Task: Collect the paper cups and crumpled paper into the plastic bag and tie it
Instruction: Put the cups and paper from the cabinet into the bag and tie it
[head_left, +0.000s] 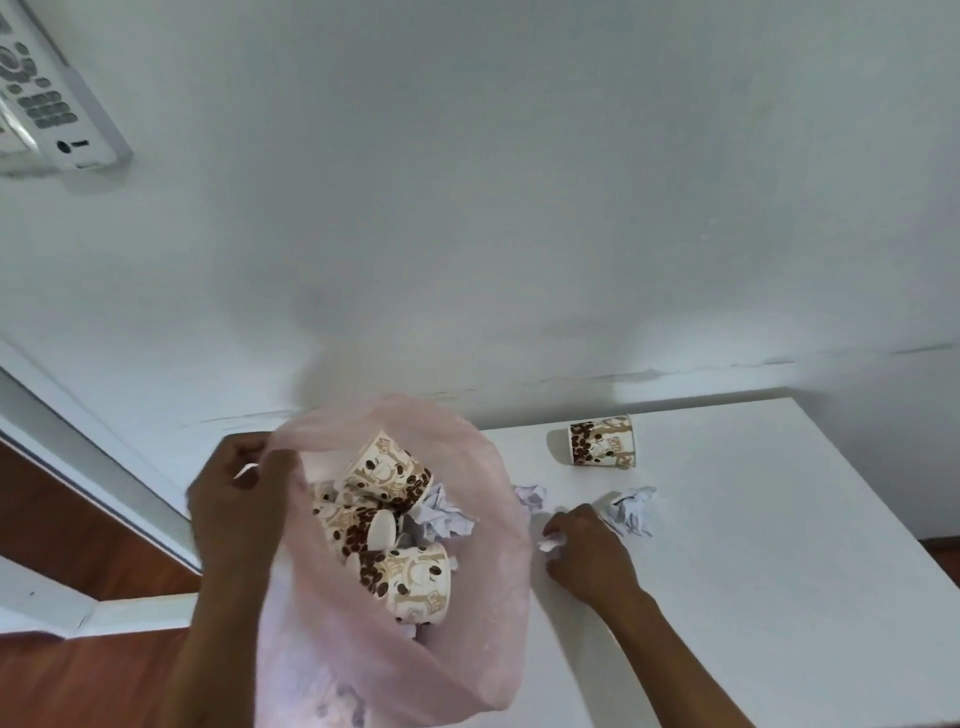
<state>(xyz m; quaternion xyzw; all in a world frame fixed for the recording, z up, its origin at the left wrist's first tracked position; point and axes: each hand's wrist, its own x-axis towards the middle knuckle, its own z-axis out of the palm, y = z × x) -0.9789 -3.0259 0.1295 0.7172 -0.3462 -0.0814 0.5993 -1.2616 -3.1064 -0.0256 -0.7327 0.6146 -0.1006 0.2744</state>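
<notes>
Lying on the white desk (753, 545) just past the right fingertips: crumpled white paper ball (631, 511), toward the desk's far edge and a little rightward of the right hand (584, 556). Second, smaller crumpled white paper scrap (530, 497) between that hand and the translucent pink plastic bag (498, 561), almost touching the bag's wall. Tipped on its side near the far edge, mouth pointing right: coffee-bean-printed paper cup (602, 441), long axis along that edge, well beyond both paper pieces. Right hand curled, pinching a small white scrap at the fingertips; exact grip blurred. Left hand (236, 499) gripping the bag's rim at the desk's left edge, holding the mouth open. Inside: several matching cups and crumpled paper. Right hand nearer to everything left; bag lies to its left. Likely next: drop the scrap in, then reach forward.
</notes>
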